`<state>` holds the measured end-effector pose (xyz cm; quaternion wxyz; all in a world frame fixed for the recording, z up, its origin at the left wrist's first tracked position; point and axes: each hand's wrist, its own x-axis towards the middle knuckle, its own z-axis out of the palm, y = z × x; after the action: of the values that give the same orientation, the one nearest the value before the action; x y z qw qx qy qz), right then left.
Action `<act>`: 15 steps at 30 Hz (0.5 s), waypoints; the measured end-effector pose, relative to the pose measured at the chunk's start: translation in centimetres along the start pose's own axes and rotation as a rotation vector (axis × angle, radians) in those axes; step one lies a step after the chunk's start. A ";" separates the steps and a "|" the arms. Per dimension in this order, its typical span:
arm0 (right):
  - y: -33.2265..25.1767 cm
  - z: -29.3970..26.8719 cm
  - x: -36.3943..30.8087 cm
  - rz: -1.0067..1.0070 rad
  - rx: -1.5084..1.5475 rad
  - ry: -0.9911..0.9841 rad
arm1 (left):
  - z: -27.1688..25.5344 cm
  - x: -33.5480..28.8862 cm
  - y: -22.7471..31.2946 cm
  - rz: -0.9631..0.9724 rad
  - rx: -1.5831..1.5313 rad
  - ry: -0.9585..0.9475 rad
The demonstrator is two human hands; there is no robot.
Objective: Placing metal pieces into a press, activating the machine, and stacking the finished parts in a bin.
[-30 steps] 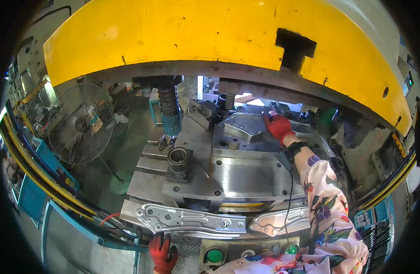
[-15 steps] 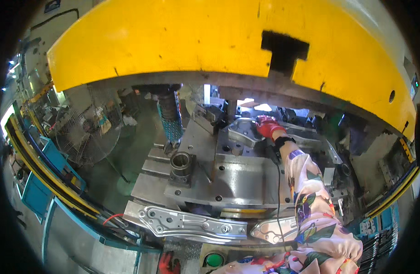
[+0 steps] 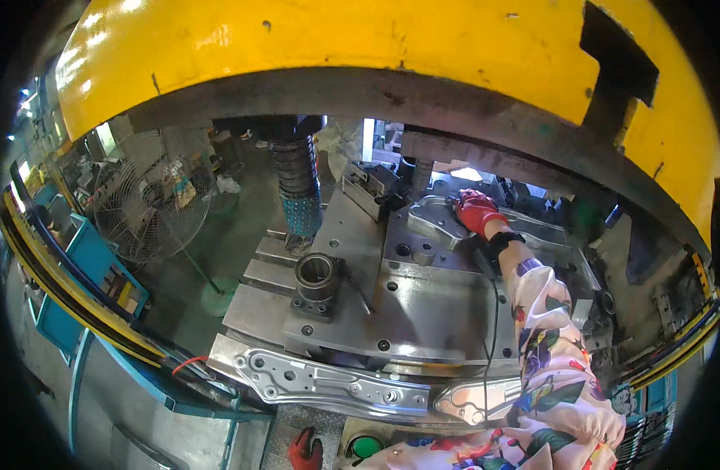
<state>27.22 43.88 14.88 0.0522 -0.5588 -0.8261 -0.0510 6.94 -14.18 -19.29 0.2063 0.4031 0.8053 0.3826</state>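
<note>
My right hand (image 3: 477, 211), in a red glove with a black strap at the wrist, reaches far under the press. Its curled fingers lie over the middle of a silvery stamped metal part (image 3: 437, 215) seated on the die block (image 3: 403, 254); the fingertips are partly hidden. At the bottom edge, my left hand (image 3: 303, 452), also red-gloved, holds nothing and has its fingers apart. Beside it is a round green button (image 3: 366, 447). Along the near edge of the press bed lie a long stamped metal part (image 3: 329, 384) and a second one (image 3: 477, 399), partly covered by my sleeve.
A yellow press ram (image 3: 336, 39) spans overhead. On the left, a perforated blue-sleeved guide post (image 3: 300, 207) hangs over a round metal bushing (image 3: 314, 274). A dark cable (image 3: 493, 329) runs down beside my right arm. A floor fan (image 3: 150, 200) stands at left, beyond a yellow-and-black guard rail (image 3: 78, 301).
The view has shifted a little, and most things sit slightly elsewhere in it. My right hand stays at the part on the die; my left hand shows somewhat more, fingers still apart.
</note>
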 end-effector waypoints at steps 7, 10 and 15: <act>2.4 0.1 -1.7 -0.075 0.146 0.591 | 1.3 2.0 7.0 0.257 -0.120 -0.324; -1.4 -0.7 -8.2 -0.251 0.520 0.898 | 2.2 1.5 5.3 0.026 -0.014 -0.569; 0.5 -7.3 -29.6 -0.528 0.458 0.301 | 5.7 1.8 1.3 0.152 -0.240 -0.678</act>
<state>38.84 15.85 17.88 0.2818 -0.2870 -0.9146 0.0418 10.16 -9.71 -21.86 0.4786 0.5386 0.6081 0.3333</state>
